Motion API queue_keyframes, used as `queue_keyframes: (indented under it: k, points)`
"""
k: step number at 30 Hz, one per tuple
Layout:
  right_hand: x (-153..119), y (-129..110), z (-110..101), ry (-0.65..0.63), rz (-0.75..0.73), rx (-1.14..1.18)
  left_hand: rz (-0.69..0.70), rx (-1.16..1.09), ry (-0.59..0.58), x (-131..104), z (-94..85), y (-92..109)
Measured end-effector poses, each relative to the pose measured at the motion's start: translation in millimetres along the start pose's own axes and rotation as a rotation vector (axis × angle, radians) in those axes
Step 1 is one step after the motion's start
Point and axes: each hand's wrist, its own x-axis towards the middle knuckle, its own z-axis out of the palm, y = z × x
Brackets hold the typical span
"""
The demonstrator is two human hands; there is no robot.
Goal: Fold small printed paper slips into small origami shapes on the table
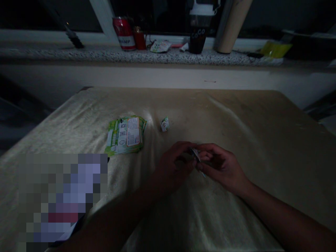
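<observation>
My left hand (177, 164) and my right hand (222, 166) meet above the middle of the table. Between their fingertips they pinch a small folded piece of paper (195, 154), pale with dark parts; the fingers cover most of it. Beyond my left hand lies another small folded paper piece (165, 124), white and green. A stack of green printed packets (126, 135), with white text panels and codes, rests farther left on the table.
A shiny beige cloth covers the table (223, 115). A blurred-out device (78, 189) lies at front left. On the stone windowsill (99, 52) stand a red can (124, 34), an orange-red bottle (139, 38), a dark lidded cup (198, 35) and a tan cylinder (232, 28).
</observation>
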Motion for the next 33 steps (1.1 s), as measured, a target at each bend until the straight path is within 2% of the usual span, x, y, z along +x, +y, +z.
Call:
queue_keyframes:
  k: [7,14,20,33]
  points:
    - [-0.1,1.7,0.7,-0.008,0.002,0.002,0.038,0.027,-0.022,0.9,-1.8,-2.4]
    - [0.5,3.1,0.5,-0.004,0.031,-0.021,0.047,0.094,0.012,0.9,-1.4,-0.2]
    - [0.5,4.2,0.5,-0.008,0.058,-0.019,0.12,0.151,0.034,1.4,-1.2,0.7]
    - [-1.4,11.4,-2.7,0.024,0.006,-0.045,0.137,0.21,0.041,-0.2,-0.1,0.9]
